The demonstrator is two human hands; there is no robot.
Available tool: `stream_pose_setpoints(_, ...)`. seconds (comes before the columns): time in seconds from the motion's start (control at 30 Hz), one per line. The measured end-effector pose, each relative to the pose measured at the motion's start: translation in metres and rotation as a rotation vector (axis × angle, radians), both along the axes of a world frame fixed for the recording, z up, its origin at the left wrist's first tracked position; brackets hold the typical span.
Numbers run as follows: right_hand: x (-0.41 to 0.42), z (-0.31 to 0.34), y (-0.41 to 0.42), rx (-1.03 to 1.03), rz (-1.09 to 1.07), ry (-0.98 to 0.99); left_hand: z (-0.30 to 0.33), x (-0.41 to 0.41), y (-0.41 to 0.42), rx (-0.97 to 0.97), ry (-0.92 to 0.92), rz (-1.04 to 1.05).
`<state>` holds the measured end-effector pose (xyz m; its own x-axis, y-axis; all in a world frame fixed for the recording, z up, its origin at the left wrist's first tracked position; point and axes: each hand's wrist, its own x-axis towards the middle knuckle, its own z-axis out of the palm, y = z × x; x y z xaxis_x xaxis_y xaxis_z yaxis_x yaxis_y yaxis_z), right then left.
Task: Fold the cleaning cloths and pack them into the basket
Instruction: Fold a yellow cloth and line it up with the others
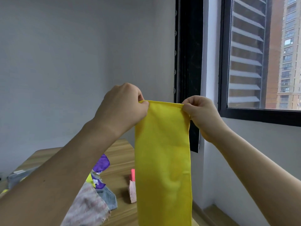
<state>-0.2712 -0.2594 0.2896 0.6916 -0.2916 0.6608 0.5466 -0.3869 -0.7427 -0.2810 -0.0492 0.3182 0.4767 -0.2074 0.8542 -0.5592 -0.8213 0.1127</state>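
Note:
A yellow cloth [163, 160] hangs in the air as a long narrow strip, folded lengthwise, its lower end running out of the bottom of the view. My left hand [123, 106] pinches its top left corner and my right hand [202, 113] pinches its top right corner, both raised in front of the wall. Below on the wooden table [118, 154] lie a purple cloth [101, 163], a grey-blue cloth [107, 198] and a pale mottled cloth [88, 207]. No basket shows in the view.
A pink object [133, 174] and a pale pink cloth piece [132, 190] stand on the table beside the hanging strip. A grey cloth [17, 176] lies at the far left. A dark-framed window [223, 62] is at the right, above the wooden floor [211, 214].

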Motion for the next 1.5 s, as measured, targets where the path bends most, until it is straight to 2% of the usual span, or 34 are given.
stream_pose_setpoints(0.2,0.006,-0.004,0.000,-0.259,-0.210,-0.032,-0.006,0.002,-0.007,0.146,-0.083,0.095)
stream_pose_setpoints(0.27,0.007,-0.005,0.001,-0.276,-0.221,-0.038,-0.007,0.002,-0.013,0.134,-0.057,0.081)
stream_pose_setpoints(0.43,0.010,-0.005,0.002,-0.307,-0.144,0.099,-0.010,0.011,-0.018,0.046,0.029,0.046)
stream_pose_setpoints(0.57,0.007,-0.005,0.000,-0.325,-0.096,0.206,-0.012,0.016,-0.018,-0.058,0.203,-0.067)
stream_pose_setpoints(0.73,0.004,-0.006,-0.004,-0.113,0.142,0.369,-0.012,0.027,-0.016,-0.174,0.288,-0.249)
stream_pose_setpoints(0.8,0.004,-0.007,-0.006,-0.100,0.204,0.411,-0.012,0.031,-0.015,-0.179,0.319,-0.319)
stream_pose_setpoints(0.87,0.008,-0.006,-0.011,-0.205,0.185,0.387,-0.012,0.035,-0.014,-0.134,0.382,-0.345)
stream_pose_setpoints(0.93,0.011,-0.004,-0.014,-0.386,0.114,0.345,-0.012,0.040,-0.014,-0.038,0.425,-0.276)
stream_pose_setpoints(1.03,0.024,-0.001,-0.017,-0.750,-0.170,0.244,-0.017,0.056,-0.016,0.030,0.416,-0.118)
stream_pose_setpoints(1.1,0.034,0.001,-0.015,-0.809,-0.309,0.157,-0.019,0.069,-0.018,0.034,0.398,-0.057)
stream_pose_setpoints(1.2,0.047,0.002,-0.011,-0.728,-0.409,0.022,-0.018,0.079,-0.020,0.024,0.283,-0.008)
stream_pose_setpoints(1.33,0.042,0.011,-0.005,-0.360,-0.204,-0.148,-0.008,0.078,-0.017,0.001,0.123,-0.052)
stream_pose_setpoints(1.4,0.033,0.010,-0.006,-0.270,-0.066,-0.115,-0.008,0.074,-0.012,-0.030,0.145,-0.114)
stream_pose_setpoints(1.5,0.019,-0.007,-0.013,-0.197,0.205,0.074,-0.016,0.057,-0.006,-0.039,0.268,-0.130)
